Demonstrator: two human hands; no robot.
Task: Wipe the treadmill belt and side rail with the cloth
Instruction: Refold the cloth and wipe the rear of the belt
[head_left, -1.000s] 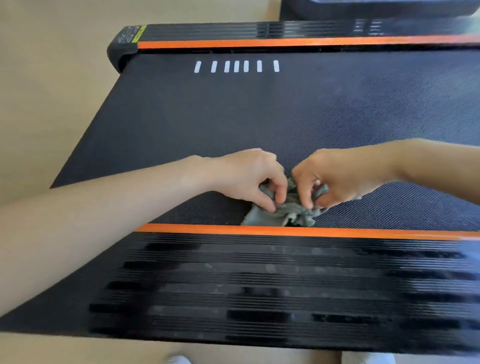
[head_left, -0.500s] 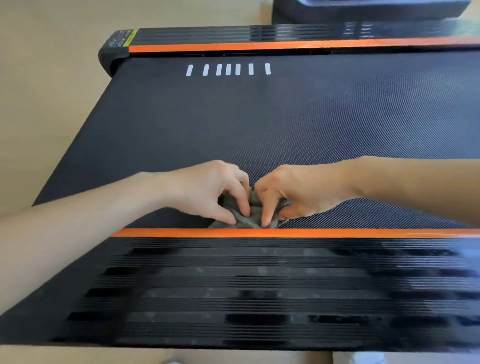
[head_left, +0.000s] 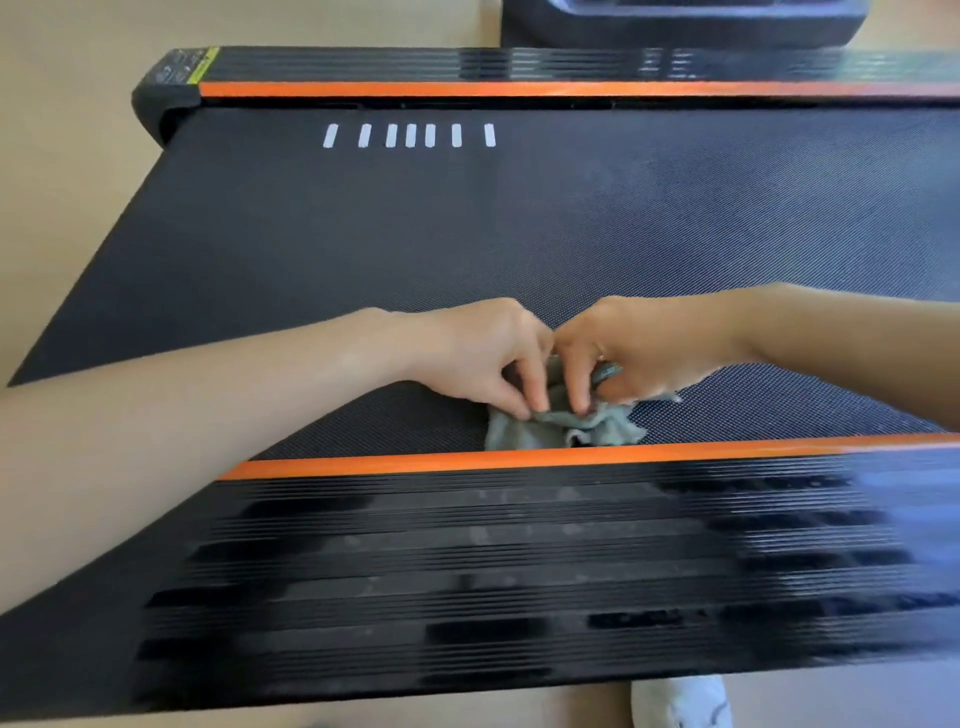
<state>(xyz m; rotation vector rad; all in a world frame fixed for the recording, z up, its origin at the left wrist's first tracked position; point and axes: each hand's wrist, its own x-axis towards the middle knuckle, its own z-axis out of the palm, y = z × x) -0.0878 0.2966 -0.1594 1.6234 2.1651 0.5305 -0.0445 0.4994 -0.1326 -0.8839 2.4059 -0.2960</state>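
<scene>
Cloth (head_left: 563, 432) lies bunched on belt (head_left: 467, 234), its near edge touching the orange strip (head_left: 675, 448) of the near side rail (head_left: 519, 561). L hand (head_left: 483, 353) & R hand (head_left: 644, 353) meet over it, fingertips of both pinching its folds. Wide bare belt beyond, up to the far rail (head_left: 467, 65). Vs 0.5 s ago: more cloth shows below the fingers.

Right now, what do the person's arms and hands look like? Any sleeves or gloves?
No sleeves, no gloves. The left hand and right hand are bare. The left forearm and right forearm are bare too, as far as the picture shows. No watch or bracelet shows on either wrist.
</scene>
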